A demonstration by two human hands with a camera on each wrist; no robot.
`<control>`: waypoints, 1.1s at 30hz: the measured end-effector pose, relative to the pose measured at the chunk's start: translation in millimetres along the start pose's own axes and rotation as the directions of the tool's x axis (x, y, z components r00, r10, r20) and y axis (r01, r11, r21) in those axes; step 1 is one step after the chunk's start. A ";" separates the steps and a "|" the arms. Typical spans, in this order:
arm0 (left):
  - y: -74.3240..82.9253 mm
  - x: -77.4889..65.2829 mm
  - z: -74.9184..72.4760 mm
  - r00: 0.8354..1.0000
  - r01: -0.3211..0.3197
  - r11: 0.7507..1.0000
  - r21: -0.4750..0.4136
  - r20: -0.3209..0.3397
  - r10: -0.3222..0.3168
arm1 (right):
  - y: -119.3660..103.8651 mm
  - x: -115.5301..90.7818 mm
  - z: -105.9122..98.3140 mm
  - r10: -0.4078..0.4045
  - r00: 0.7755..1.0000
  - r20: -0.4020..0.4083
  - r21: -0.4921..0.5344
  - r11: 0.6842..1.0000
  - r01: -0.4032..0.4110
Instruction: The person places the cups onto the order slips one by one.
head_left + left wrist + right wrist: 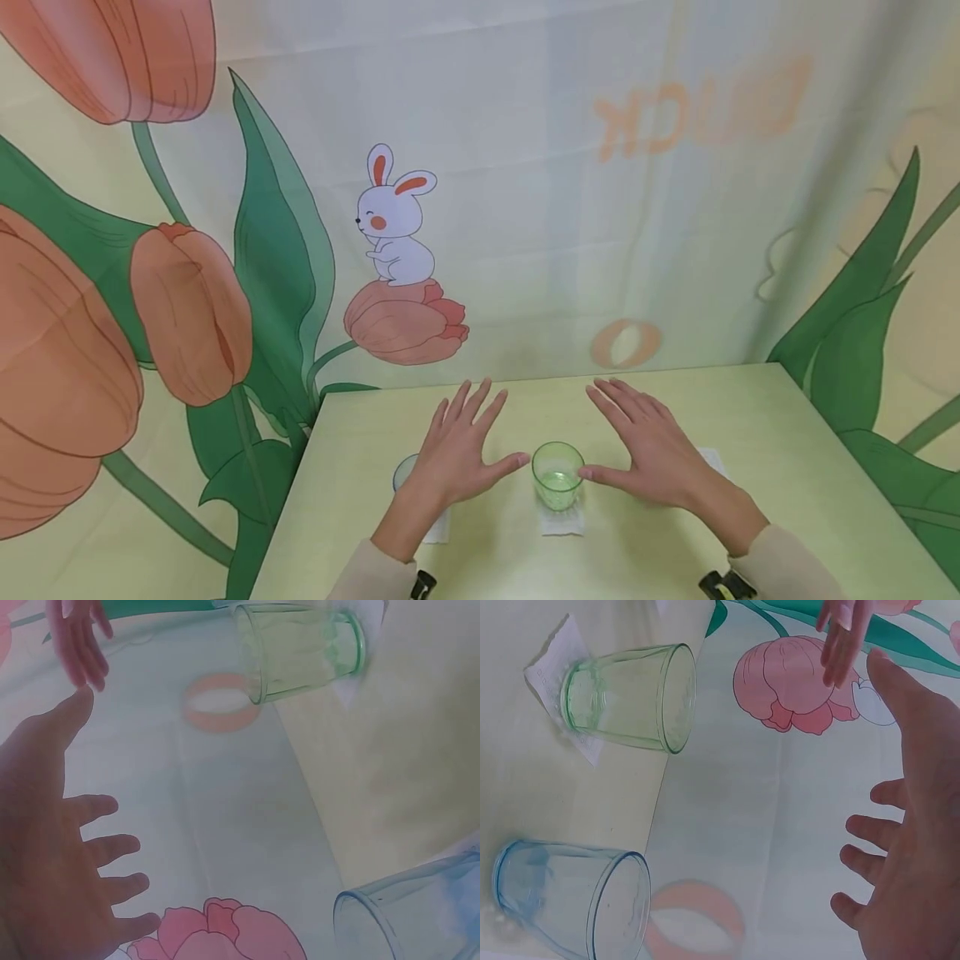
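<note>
A green glass tumbler (pixel 557 483) stands upright at mid-table on a piece of white paper (pixel 562 523). My left hand (pixel 459 457) hovers left of it, fingers spread and straight, holding nothing. On the other side my right hand (pixel 651 446) is raised likewise, thumb extended towards the green glass; whether the thumbs touch its rim cannot be told from the head view. A blue glass (pixel 403 471) shows partly behind the left hand and also in the left wrist view. Another blue glass (pixel 562 896) appears in the right wrist view, hidden by the right hand in the head view.
The pale yellow table (pixel 352 517) meets a printed curtain (pixel 525 208) with tulips and a rabbit along its back edge. White paper pieces also lie by the left wrist (pixel 438 529) and behind the right hand (pixel 712 460).
</note>
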State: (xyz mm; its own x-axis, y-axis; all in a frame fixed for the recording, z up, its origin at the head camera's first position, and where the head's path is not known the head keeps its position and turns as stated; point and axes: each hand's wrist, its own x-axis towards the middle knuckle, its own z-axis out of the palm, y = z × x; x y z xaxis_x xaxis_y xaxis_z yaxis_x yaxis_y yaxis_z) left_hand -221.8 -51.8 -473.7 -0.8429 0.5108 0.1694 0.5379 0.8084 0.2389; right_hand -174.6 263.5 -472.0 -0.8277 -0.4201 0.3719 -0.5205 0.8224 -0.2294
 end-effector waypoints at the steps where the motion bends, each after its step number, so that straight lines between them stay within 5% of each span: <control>1: -0.1 0.3 1.1 1.000 0.002 1.000 -0.001 -0.002 -0.002 | 1.1 -0.1 -1.1 0.005 1.000 -0.002 -0.002 1.000 -0.005; 18: 5.6 -2.6 4.4 1.000 -0.001 1.000 -0.026 0.025 0.002 | 21.2 -7.6 -10.3 0.030 0.994 -0.109 0.033 0.999 -0.026; 24: 26.0 9.6 15.2 0.999 -0.042 0.999 -0.016 0.008 0.042 | 42.2 -15.5 -17.8 0.056 0.993 -0.101 0.046 0.998 -0.052; 33: 70.6 30.6 50.6 0.992 -0.126 0.983 -0.134 -0.005 0.127 | 71.7 -37.7 -27.4 0.167 0.982 -0.088 0.071 0.984 -0.161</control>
State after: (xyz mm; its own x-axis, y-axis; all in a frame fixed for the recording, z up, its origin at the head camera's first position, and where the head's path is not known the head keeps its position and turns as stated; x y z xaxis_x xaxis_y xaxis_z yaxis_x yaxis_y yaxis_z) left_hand -210.3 35.7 -500.0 -0.7678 0.6078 0.2027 0.6372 0.6909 0.3416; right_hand -175.0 348.9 -477.8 -0.8814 -0.2417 0.4058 -0.3942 0.8498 -0.3499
